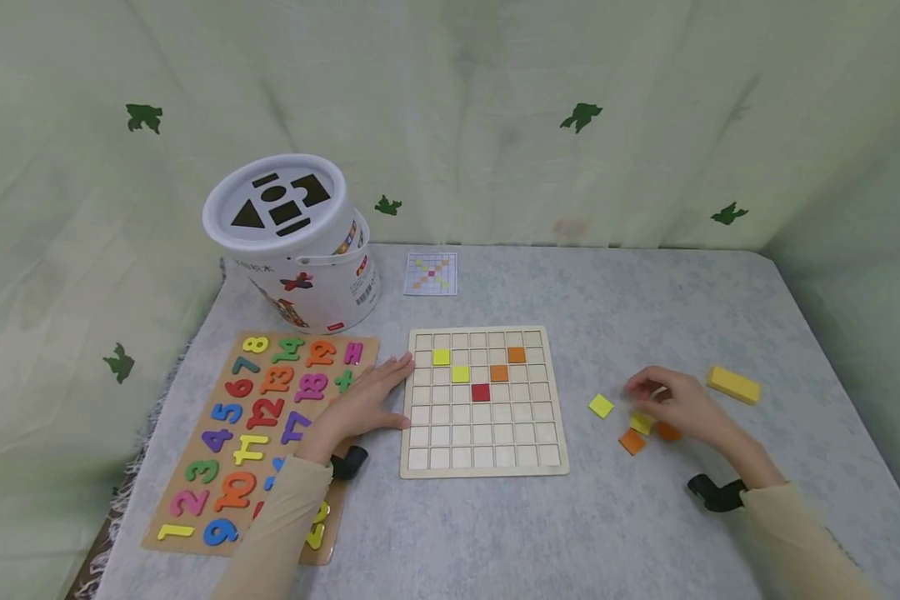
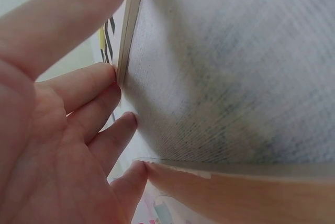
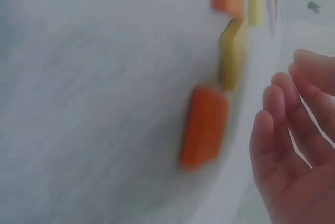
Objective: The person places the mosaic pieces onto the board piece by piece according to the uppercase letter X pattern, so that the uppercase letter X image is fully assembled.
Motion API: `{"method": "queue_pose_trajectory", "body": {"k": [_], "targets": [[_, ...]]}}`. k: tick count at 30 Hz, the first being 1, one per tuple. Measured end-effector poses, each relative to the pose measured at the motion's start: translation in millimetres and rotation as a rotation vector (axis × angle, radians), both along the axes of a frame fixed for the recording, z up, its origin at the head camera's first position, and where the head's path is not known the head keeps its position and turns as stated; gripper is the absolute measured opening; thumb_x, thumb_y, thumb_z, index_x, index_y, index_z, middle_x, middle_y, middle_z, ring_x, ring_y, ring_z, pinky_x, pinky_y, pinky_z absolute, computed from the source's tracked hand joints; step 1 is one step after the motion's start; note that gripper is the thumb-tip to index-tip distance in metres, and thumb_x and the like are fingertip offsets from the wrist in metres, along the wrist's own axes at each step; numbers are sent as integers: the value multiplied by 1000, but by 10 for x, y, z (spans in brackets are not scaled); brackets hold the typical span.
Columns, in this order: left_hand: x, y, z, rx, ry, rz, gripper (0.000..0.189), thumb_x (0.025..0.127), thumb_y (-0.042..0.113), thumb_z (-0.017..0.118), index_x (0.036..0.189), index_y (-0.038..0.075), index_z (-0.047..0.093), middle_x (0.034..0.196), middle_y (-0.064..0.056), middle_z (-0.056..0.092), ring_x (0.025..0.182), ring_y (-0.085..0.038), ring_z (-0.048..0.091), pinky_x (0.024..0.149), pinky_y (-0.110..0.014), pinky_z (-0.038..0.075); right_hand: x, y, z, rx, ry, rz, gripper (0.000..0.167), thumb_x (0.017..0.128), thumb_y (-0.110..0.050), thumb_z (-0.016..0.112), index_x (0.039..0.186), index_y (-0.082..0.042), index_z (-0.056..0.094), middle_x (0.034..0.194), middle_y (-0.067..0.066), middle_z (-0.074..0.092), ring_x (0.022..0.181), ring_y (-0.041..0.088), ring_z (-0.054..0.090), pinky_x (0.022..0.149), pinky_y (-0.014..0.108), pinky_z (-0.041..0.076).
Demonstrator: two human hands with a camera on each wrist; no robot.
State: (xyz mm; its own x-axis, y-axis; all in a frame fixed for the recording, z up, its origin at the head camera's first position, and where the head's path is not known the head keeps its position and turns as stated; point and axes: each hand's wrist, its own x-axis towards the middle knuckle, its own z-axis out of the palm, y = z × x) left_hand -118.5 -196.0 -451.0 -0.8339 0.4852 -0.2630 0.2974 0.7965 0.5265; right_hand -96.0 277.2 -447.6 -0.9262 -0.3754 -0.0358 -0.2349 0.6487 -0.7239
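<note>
A wooden grid board [image 1: 484,472] lies flat in the middle of the table, with two yellow tiles [image 1: 441,357], two orange tiles [image 1: 517,355] and one red tile [image 1: 481,392] in its squares. My left hand [image 1: 369,398] touches the board's left edge with spread, fairly straight fingers. To the right of the board, my right hand [image 1: 675,404] hovers over loose square tiles, its fingers loosely bent and no tile visible between them. Under and beside it lie a yellow tile [image 1: 641,423], an orange tile [image 3: 205,126], another orange tile [image 1: 632,442] and a bright yellow tile [image 1: 601,406].
A number puzzle board [image 1: 217,417] lies on the left, partly under my left arm. Behind it stands a white lidded bucket [image 1: 322,292]. A small pattern card [image 1: 431,274] lies beyond the grid board. Right of my right hand is a yellow block [image 1: 733,385].
</note>
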Motion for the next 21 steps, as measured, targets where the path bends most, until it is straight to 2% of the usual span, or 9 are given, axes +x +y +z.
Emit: {"method": "queue_pose_trajectory", "body": {"k": [6,11,15,21], "targets": [[4,7,9,6,-4,1,91,80,30,78,151,5,26,158,-9,18,144,-32,12,116,-48,4,158,262,-29,26,-25,1,17,86,-5,70,102,-3,66,99,4,64,84,9,57,71,26,51],[11,11,35,11,-2,-1,91,80,29,78,151,4,27,157,-10,18,144,-32,12,116,-48,4,256,397,-65,88,-56,22,27,79,-2,76,103,-8,65,104,1,63,94,9,57,78,24,50],[12,9,34,5,-2,-2,91,80,30,78,151,4,26,157,-10,19,144,-32,13,116,-48,4,289,429,-96,129,-31,38,34,74,4,76,103,-9,64,105,-1,59,97,10,56,82,22,48],[9,9,23,4,-1,-2,91,80,30,78,151,4,27,157,-9,18,144,-32,13,116,-48,4,286,412,-114,155,-1,6,34,72,7,75,100,-9,64,100,-2,59,91,12,55,77,26,49]]}}
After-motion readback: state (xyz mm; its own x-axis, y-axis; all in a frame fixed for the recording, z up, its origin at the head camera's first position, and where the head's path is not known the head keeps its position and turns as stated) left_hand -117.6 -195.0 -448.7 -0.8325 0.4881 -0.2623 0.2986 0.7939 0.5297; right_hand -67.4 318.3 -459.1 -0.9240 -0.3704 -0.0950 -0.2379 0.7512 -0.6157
